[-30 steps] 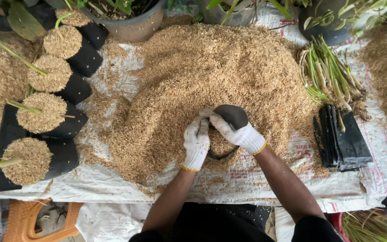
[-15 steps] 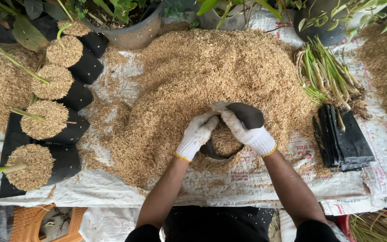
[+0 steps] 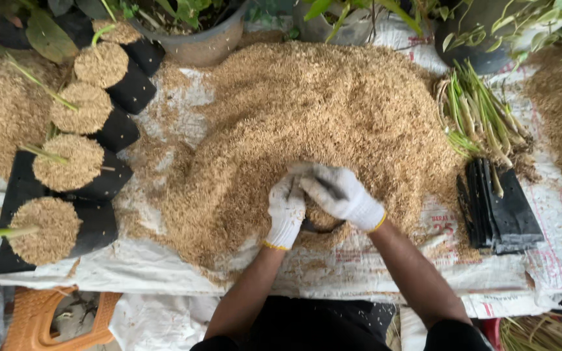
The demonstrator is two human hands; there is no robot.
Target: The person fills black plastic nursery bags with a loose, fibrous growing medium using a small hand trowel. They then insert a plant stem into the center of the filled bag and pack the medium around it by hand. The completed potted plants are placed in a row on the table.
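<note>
Here the left hand (image 3: 285, 211) and right hand (image 3: 343, 195), both gloved, close over a black bag (image 3: 320, 224) at the near edge of the husk pile (image 3: 307, 117), gripping its husk-filled mouth. Farther left, four filled bags (image 3: 66, 162) stand planted; flat bags (image 3: 499, 201) and shoots (image 3: 482, 110) remain unused.

The black bag (image 3: 320, 225) is almost wholly hidden beneath the left hand (image 3: 286, 211) and right hand (image 3: 343, 195); only a dark sliver of its near rim shows. Whether the fingers grip the bag or press on the husks (image 3: 307, 110) cannot be told. The grey pot (image 3: 196, 42) at the far edge is cut off by the frame. The orange stool (image 3: 34, 318) at the near left is cut by the bottom edge. The person's upper arms leave the frame at the bottom.
</note>
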